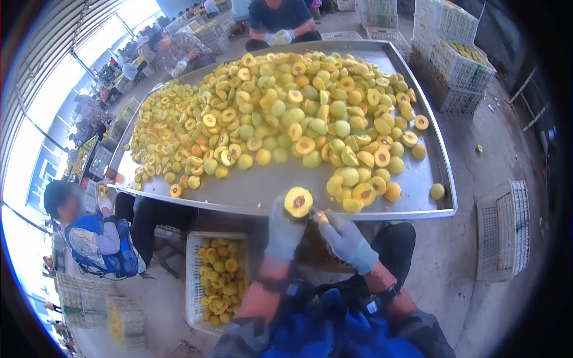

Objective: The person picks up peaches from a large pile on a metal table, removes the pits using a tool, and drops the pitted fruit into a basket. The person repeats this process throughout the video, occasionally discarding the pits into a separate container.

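My left hand (pixel 283 230), in a whitish glove, is closed around a yellow peach half (pixel 298 202), its cut face and brown centre turned up. Beside it, my gloved right hand (pixel 346 238) grips a small hand tool (pixel 314 212). The tool's dark tip is close to the fruit's right edge; its exact kind is too small to make out. Both hands are at the near edge of a metal-topped table (pixel 250 185). A large heap of whole and halved yellow-green peaches (pixel 286 113) covers much of its surface.
A white crate (pixel 193 286) of peach halves stands on the floor at lower left. At right is another plastic crate (pixel 504 230), with stacked crates (pixel 456 59) behind. A co-worker (pixel 101 232) sits at left; gloved co-workers (pixel 280 21) sit across the table.
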`<state>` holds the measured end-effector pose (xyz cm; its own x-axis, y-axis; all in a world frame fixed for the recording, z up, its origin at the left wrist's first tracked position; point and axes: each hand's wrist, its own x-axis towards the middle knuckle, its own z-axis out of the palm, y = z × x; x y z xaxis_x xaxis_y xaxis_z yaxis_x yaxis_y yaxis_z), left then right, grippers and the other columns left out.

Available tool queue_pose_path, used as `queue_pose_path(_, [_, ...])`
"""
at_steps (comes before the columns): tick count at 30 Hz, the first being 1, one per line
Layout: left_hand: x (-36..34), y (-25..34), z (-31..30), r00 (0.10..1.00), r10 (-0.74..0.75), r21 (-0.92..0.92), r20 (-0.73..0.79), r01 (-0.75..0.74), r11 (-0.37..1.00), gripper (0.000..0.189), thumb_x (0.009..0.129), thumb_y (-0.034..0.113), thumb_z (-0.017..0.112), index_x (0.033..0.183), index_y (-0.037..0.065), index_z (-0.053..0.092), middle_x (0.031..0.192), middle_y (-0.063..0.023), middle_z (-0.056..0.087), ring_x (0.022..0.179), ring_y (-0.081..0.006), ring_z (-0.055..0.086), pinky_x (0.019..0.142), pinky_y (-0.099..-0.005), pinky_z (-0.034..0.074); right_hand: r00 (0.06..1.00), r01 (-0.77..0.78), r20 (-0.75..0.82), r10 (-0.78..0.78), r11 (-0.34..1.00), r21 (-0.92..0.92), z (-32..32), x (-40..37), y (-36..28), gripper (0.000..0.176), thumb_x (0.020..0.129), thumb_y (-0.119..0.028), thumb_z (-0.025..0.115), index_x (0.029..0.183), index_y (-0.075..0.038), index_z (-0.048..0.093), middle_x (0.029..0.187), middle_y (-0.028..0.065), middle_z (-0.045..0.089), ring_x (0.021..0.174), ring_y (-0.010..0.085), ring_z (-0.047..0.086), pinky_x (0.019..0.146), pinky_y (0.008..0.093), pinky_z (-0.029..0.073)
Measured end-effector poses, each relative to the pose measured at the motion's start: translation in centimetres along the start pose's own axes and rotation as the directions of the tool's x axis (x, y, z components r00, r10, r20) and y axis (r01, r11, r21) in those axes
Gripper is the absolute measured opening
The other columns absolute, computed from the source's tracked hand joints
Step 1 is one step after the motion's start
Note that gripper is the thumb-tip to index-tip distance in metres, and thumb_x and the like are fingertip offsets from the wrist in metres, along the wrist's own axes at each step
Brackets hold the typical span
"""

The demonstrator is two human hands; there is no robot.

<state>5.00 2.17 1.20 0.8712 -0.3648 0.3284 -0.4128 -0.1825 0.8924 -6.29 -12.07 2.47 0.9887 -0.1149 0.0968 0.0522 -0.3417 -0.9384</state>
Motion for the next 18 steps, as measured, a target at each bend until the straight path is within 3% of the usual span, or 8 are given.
queue_pose_path(1, [-0.3, -0.3, 0.1, 0.999, 0.044, 0.128, -0.019, -0.041, 0.991, 0.038, 0.087, -0.009, 0.068, 0.123, -0.002, 0.057, 0.112, -0.0153, 0.07, 0.099, -0.0212, 0.07, 0.086, -0.0328, 0.059, 0.999, -0.046, -0.012, 0.046, 0.998, 0.032, -0.1, 0.5, -1.0, 0.033, 0.105, -0.025, 0.053, 0.125, 0.001, 0.06, 0.104, 0.0273, 0.067, 0.098, 0.0433, 0.066, 0.084, 0.045, 0.053])
queue_pose_path(4, [0.2, 0.6, 1.0, 0.999, -0.041, -0.123, -0.009, 0.04, 0.992, 0.049, 0.084, -0.014, 0.069, 0.129, -0.001, 0.052, 0.112, -0.0142, 0.069, 0.098, -0.0243, 0.07, 0.087, -0.0348, 0.06, 0.991, -0.123, -0.046, 0.125, 0.992, 0.035, 0.6, 1.0, -0.7, 0.031, 0.105, -0.028, 0.053, 0.119, -0.002, 0.062, 0.094, 0.028, 0.068, 0.091, 0.0462, 0.066, 0.079, 0.049, 0.052])
queue_pose_path(5, [0.3, 1.3, 1.1, 0.996, -0.06, -0.219, 0.059, 0.072, 0.973, 0.04, 0.097, 0.007, 0.065, 0.133, 0.0, 0.049, 0.115, -0.0154, 0.067, 0.1, -0.0275, 0.069, 0.089, -0.0376, 0.059, 0.989, -0.135, -0.058, 0.135, 0.991, 0.014, 0.8, 1.1, -0.5, 0.031, 0.105, -0.029, 0.053, 0.118, -0.002, 0.062, 0.092, 0.0282, 0.068, 0.089, 0.0471, 0.066, 0.077, 0.0503, 0.051])
queue_pose_path(6, [0.5, 0.8, 1.3, 0.984, -0.152, -0.428, 0.096, 0.179, 0.886, 0.037, 0.1, 0.016, 0.059, 0.133, 0.001, 0.05, 0.116, -0.016, 0.067, 0.101, -0.0281, 0.068, 0.09, -0.0387, 0.059, 0.988, -0.119, -0.097, 0.119, 0.993, 0.013, 0.9, 1.1, -0.5, 0.031, 0.105, -0.03, 0.053, 0.116, -0.002, 0.062, 0.092, 0.0285, 0.068, 0.09, 0.0477, 0.066, 0.077, 0.0509, 0.051])
queue_pose_path(8, [0.8, -0.6, 1.8, 0.929, -0.304, -0.754, 0.213, 0.354, 0.553, 0.042, 0.107, 0.034, 0.048, 0.133, 0.002, 0.051, 0.117, -0.0172, 0.066, 0.103, -0.0294, 0.067, 0.093, -0.0407, 0.058, 0.984, -0.08, -0.161, 0.08, 0.997, 0.004, 1.2, 1.3, -0.7, 0.03, 0.105, -0.03, 0.052, 0.111, -0.002, 0.062, 0.093, 0.0291, 0.068, 0.09, 0.0487, 0.065, 0.076, 0.0522, 0.051])
queue_pose_path(11, [1.0, -0.5, 2.4, 0.911, -0.366, -0.734, 0.191, 0.38, 0.563, 0.054, 0.11, 0.046, 0.029, 0.133, 0.003, 0.053, 0.118, -0.0177, 0.065, 0.104, -0.0285, 0.066, 0.093, -0.0419, 0.058, 0.974, -0.087, -0.209, 0.09, 0.996, 0.022, 1.4, 1.5, -0.7, 0.031, 0.106, -0.032, 0.052, 0.11, -0.003, 0.061, 0.092, 0.0293, 0.068, 0.09, 0.0488, 0.065, 0.075, 0.0525, 0.051])
queue_pose_path(15, [0.7, 0.5, 3.1, 0.908, -0.394, -0.799, 0.14, 0.339, 0.498, 0.047, 0.11, 0.041, 0.034, 0.127, 0.003, 0.057, 0.115, -0.0159, 0.065, 0.1, -0.0281, 0.065, 0.089, -0.0405, 0.057, 0.973, -0.093, -0.212, 0.094, 0.996, 0.014, 1.7, 1.6, -0.3, 0.032, 0.106, -0.032, 0.05, 0.108, -0.002, 0.06, 0.09, 0.0303, 0.067, 0.089, 0.0493, 0.065, 0.075, 0.0537, 0.05])
queue_pose_path(18, [0.7, 1.9, 3.4, 0.936, -0.347, -0.674, 0.06, 0.295, 0.678, 0.045, 0.108, 0.039, 0.036, 0.124, 0.003, 0.058, 0.112, -0.0158, 0.065, 0.097, -0.0277, 0.065, 0.085, -0.0388, 0.058, 0.973, -0.112, -0.202, 0.112, 0.994, 0.014, 1.7, 1.7, -0.2, 0.032, 0.106, -0.03, 0.051, 0.109, 0.0, 0.061, 0.09, 0.0285, 0.067, 0.087, 0.0456, 0.066, 0.075, 0.0505, 0.05])
